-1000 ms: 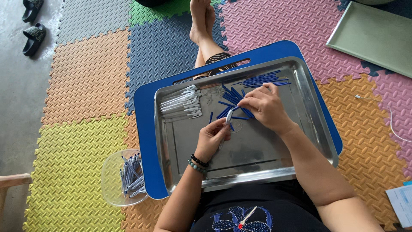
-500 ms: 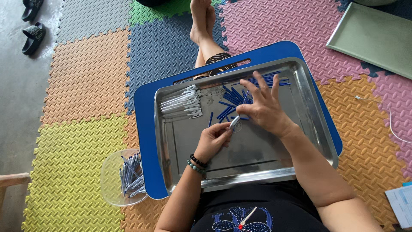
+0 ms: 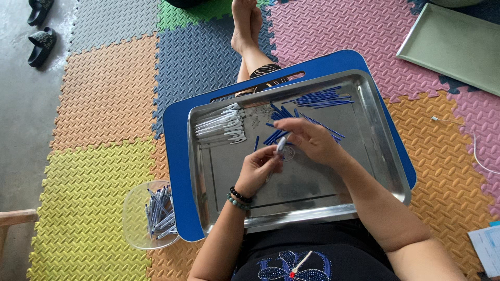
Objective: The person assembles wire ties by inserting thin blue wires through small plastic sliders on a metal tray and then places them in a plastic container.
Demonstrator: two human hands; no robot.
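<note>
At the centre of the frame, the left hand [image 3: 259, 169] pinches a pale pen barrel [image 3: 279, 146] between thumb and fingertips, its upper end sticking out up and to the right of the fingers. The right hand [image 3: 308, 139] sits just to the right, its fingers curled close to the tip of that barrel; whether they grip a thin blue piece there is too small to tell. Both hands hover over a steel tray [image 3: 364, 177].

Just under and above the right hand's fingers lie loose blue refills [image 3: 272, 136], scattered on the tray floor. A neater bunch of blue refills [image 3: 320, 98] lies near the tray's upper edge. To the left, near the tray's upper left corner, a row of white pen caps [image 3: 221, 124] lies side by side.

The tray rests on a blue lap board [image 3: 177, 171]. At the lower left, on the foam floor mats [image 3: 99, 93], a clear bowl [image 3: 136, 208] holds finished pens [image 3: 159, 212]. A green tray [image 3: 458, 47] lies at the upper right, sandals [image 3: 40, 31] at the upper left.
</note>
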